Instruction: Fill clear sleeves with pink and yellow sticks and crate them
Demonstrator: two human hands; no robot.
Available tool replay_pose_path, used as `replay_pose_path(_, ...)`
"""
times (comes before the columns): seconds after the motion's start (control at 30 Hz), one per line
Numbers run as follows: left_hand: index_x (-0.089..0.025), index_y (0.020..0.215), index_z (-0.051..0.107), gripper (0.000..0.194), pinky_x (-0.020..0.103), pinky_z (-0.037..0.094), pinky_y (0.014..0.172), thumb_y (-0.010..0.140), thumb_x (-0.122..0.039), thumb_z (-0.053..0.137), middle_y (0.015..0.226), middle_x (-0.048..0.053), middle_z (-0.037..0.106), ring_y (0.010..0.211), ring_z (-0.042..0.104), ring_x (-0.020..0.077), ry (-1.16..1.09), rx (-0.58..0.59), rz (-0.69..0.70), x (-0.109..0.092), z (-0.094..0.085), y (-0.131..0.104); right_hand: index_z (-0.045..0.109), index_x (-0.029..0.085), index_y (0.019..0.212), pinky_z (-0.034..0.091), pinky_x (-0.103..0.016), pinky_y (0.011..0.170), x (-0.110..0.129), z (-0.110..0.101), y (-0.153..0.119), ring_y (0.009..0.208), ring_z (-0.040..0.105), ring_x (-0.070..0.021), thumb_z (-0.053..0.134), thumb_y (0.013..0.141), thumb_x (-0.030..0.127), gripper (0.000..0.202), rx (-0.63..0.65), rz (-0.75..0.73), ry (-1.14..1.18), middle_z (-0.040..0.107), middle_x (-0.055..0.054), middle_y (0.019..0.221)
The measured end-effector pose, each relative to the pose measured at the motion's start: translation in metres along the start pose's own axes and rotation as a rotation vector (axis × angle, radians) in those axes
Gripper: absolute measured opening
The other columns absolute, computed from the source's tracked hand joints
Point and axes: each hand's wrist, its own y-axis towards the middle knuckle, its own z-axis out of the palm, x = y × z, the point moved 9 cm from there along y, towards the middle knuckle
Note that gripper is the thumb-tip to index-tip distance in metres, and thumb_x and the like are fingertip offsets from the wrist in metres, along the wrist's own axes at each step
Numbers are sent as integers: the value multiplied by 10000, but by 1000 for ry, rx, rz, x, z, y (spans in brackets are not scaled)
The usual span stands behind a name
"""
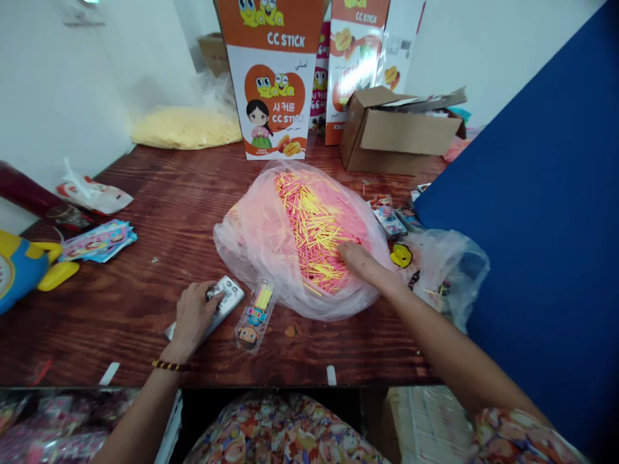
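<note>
My left hand [194, 314] is closed over a white stack of printed packets [230, 296] lying on the table, thumb on top. Just right of it lies a clear packet [255, 317] with a cartoon face at one end and yellow sticks showing inside. My right hand [358, 259] reaches into a large clear plastic bag [261, 225], its fingers curled down among thin pink and yellow sticks [312, 222]. Its fingertips are partly hidden by the sticks.
Tall printed cartons [275, 84] and an open cardboard box [401, 135] stand behind. A yellow-filled bag [188, 127] lies back left. At right are a smaller plastic bag [447, 270] and a blue panel [541, 193]. Colourful wrappers [99, 241] and a yellow-blue toy [24, 267] sit left.
</note>
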Motion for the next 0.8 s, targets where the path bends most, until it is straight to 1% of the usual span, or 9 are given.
replay_pose_path(0.13, -159, 1034, 662, 375, 374, 474, 856, 827, -440, 524, 1013, 121, 669, 945, 611, 277, -117, -39, 4, 3, -2, 1, 635, 107, 929, 432, -279, 717, -17, 1, 5, 788, 633, -205, 464, 906, 115, 172, -38, 66, 145, 711, -147, 911)
replay_pose_path(0.23, -167, 991, 636, 348, 365, 482, 836, 808, -446, 538, 984, 107, 658, 913, 609, 261, -186, -49, -8, 6, -2, 1, 607, 136, 907, 409, -278, 645, -23, -4, 2, 692, 598, -191, 471, 902, 171, 140, -92, 109, 269, 701, -103, 811)
replay_pose_path(0.33, -173, 928, 621, 326, 356, 481, 813, 790, -456, 538, 946, 98, 644, 889, 606, 252, -212, -78, -14, 6, -6, 2, 577, 164, 902, 424, -275, 656, -25, -13, -3, 707, 595, -181, 406, 913, 207, 177, -172, 138, 405, 698, -75, 823)
replay_pose_path(0.4, -179, 890, 611, 315, 343, 480, 772, 769, -462, 547, 923, 91, 650, 855, 611, 245, -236, -69, -34, 7, -6, 4, 570, 176, 868, 442, -270, 686, -26, -17, -6, 735, 604, -171, 377, 900, 213, 199, -217, 150, 493, 696, -59, 829)
replay_pose_path(0.53, -203, 836, 604, 283, 300, 464, 668, 743, -468, 570, 835, 51, 684, 753, 626, 217, -312, -7, -102, 15, -2, 10, 555, 190, 764, 437, -257, 656, -28, -20, -9, 692, 589, -157, 402, 866, 268, 200, -269, 176, 612, 677, -30, 761)
replay_pose_path(0.63, -212, 777, 619, 261, 286, 448, 651, 750, -466, 568, 754, 23, 692, 696, 626, 202, -339, 5, -109, 17, -2, 12, 514, 206, 695, 407, -250, 628, -28, -20, -9, 646, 566, -148, 458, 844, 278, 175, -291, 190, 646, 648, -10, 688)
replay_pose_path(0.7, -211, 779, 642, 277, 281, 450, 659, 762, -476, 561, 747, 17, 699, 688, 628, 196, -367, -12, -88, 16, -4, 12, 473, 216, 654, 385, -254, 611, -28, -19, -9, 606, 544, -145, 504, 820, 266, 175, -302, 200, 656, 620, 1, 633)
replay_pose_path(0.8, -207, 876, 677, 326, 278, 469, 689, 789, -493, 547, 814, 25, 726, 715, 646, 196, -414, -51, -81, 15, -9, 7, 430, 228, 626, 387, -271, 616, -32, -20, -9, 588, 532, -154, 530, 816, 286, 223, -340, 221, 677, 595, 3, 596)
